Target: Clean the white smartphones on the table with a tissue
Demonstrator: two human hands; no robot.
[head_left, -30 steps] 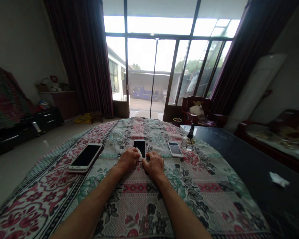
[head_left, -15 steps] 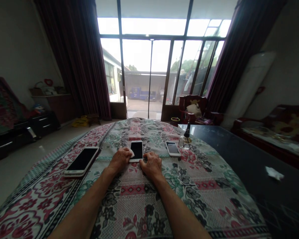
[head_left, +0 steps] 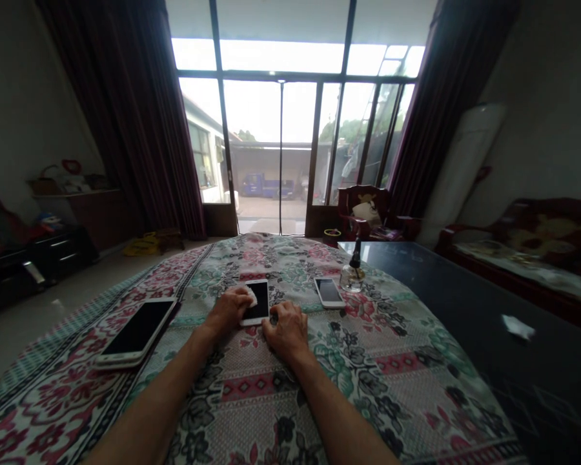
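A white smartphone (head_left: 260, 303) with a dark screen lies face up on the flowered tablecloth (head_left: 252, 368). My left hand (head_left: 229, 306) comes in from its left side, fingers closed on a small white tissue (head_left: 253, 296) that rests against the upper left of the screen. At the lower right edge of the phone is my right hand (head_left: 287, 328), with bent fingers along the side and the thumb by the bottom corner, gripping it. Further right sits a smaller white phone (head_left: 329, 293), and beside it a clear bottle (head_left: 352, 279) with a black spray top.
On the left of the cloth lies a larger tablet-like device (head_left: 138, 330) with a white frame. A dark table (head_left: 445, 290) adjoins on the right, with a crumpled white tissue (head_left: 518, 327) on it. Beyond stand a wooden chair (head_left: 363, 206) and glass doors (head_left: 271, 168).
The view has turned slightly, so everything sits a little further left. My left hand's tissue has moved slightly higher on the phone screen; my right hand keeps its place at the edge.
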